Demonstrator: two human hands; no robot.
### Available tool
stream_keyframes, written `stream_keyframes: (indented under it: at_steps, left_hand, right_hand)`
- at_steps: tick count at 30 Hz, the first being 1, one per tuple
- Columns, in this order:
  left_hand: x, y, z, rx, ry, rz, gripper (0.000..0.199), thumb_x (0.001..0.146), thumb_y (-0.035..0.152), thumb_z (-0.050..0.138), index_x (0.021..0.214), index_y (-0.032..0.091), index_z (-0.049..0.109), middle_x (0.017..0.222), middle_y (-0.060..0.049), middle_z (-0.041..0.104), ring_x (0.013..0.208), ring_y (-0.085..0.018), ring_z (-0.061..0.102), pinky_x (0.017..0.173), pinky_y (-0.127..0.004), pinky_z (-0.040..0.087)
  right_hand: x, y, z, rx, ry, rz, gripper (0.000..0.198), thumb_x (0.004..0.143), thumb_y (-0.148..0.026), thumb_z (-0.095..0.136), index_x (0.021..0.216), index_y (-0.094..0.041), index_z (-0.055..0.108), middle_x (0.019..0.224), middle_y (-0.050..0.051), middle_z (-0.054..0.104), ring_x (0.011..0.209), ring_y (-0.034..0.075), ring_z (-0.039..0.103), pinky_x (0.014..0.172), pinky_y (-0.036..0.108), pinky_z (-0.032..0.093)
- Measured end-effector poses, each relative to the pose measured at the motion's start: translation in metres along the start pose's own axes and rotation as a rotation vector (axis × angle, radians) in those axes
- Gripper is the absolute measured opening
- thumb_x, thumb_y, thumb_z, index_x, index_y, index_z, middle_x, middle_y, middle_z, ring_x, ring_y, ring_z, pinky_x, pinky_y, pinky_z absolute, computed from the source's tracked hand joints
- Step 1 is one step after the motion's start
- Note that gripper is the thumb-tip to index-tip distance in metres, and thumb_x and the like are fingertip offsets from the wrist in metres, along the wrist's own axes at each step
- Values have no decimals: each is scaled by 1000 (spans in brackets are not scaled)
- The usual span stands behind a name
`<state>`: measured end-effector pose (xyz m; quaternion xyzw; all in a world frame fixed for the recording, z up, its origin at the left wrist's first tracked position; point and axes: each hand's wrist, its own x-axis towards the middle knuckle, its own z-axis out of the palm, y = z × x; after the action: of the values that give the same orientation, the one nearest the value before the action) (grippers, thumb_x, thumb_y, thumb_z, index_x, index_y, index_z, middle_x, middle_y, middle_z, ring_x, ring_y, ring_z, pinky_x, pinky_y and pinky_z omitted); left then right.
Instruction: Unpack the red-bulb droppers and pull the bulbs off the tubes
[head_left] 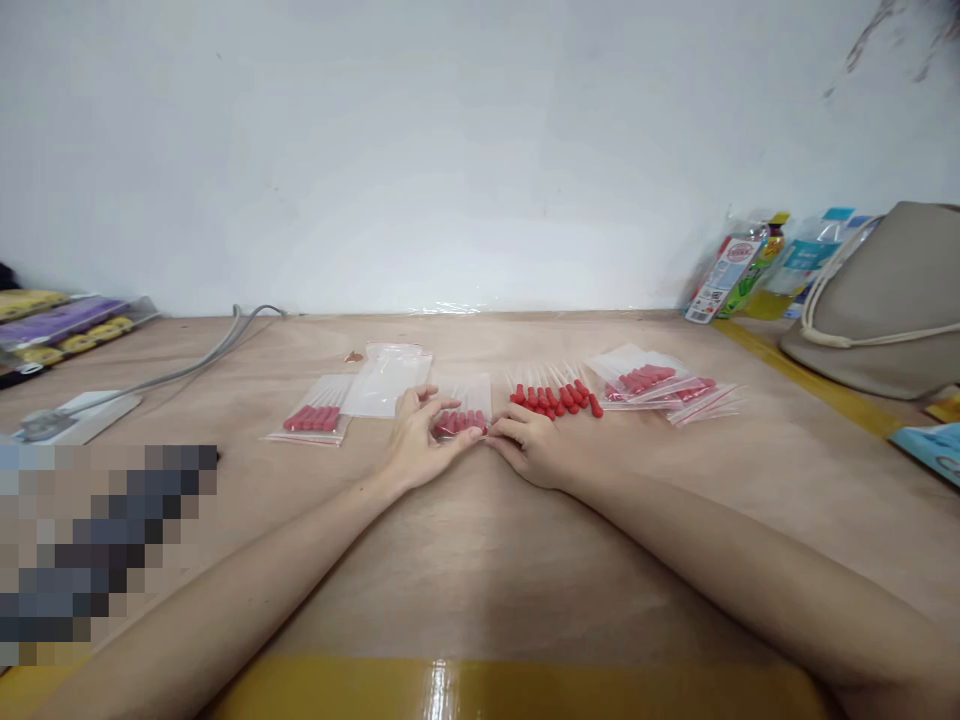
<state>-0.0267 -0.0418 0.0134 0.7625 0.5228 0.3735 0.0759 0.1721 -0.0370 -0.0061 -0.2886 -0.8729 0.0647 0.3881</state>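
Observation:
A clear zip bag with several red-bulbed droppers inside lies between my hands. My left hand grips its left side and near edge, with the thumb stretched along that edge and the fingers curved over the bag. At the bag's near right corner, my right hand pinches the edge with thumb and fingers close together. Just beyond my right hand is a pile of loose droppers with red bulbs and clear thin stems. The exact contact of the fingertips is partly hidden.
A filled zip bag and flat, pale zip bags lie left. More filled bags overlap at right. A cable runs to a power strip. Bottles and a beige bag stand far right.

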Motion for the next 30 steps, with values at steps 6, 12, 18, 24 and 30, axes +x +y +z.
stream_keyframes:
  at_steps: [6, 12, 18, 24, 30]
  left_hand:
    - [1, -2, -7, -47, -200, 349, 19, 79, 35, 56, 88, 21, 64, 108, -8, 54, 103, -20, 51, 91, -34, 41]
    - [5, 1, 1, -169, -231, 268, 17, 84, 26, 49, 85, 19, 65, 93, -6, 63, 87, -16, 58, 81, -31, 46]
    - [5, 0, 6, -281, -228, 94, 12, 74, 28, 61, 71, 17, 65, 90, -6, 62, 84, -17, 59, 76, -31, 48]
    - [6, -3, 10, -347, -206, 22, 12, 69, 28, 66, 68, 17, 65, 89, -5, 62, 82, -16, 60, 78, -31, 47]
    - [7, -3, 9, -379, -219, 12, 13, 68, 30, 68, 68, 17, 66, 90, -5, 62, 83, -16, 59, 79, -31, 46]
  right_hand:
    - [-2, 9, -2, -30, 26, 38, 16, 84, -19, 47, 82, -19, 63, 90, 5, 59, 79, 13, 56, 71, 27, 47]
    - [-2, 9, -5, -151, 84, -33, 13, 79, -17, 51, 86, -19, 61, 84, 5, 57, 80, 16, 51, 72, 30, 44]
    - [2, 5, -6, -204, 106, -81, 15, 80, -15, 49, 72, -19, 61, 78, 4, 57, 74, 14, 47, 68, 28, 39]
    - [3, 5, -5, -235, 120, -152, 17, 78, -12, 51, 73, -20, 65, 81, 3, 58, 75, 14, 47, 67, 27, 36]
    - [5, 3, -1, -331, 146, -139, 14, 78, -16, 55, 78, -23, 67, 82, 2, 60, 78, 15, 47, 68, 29, 32]
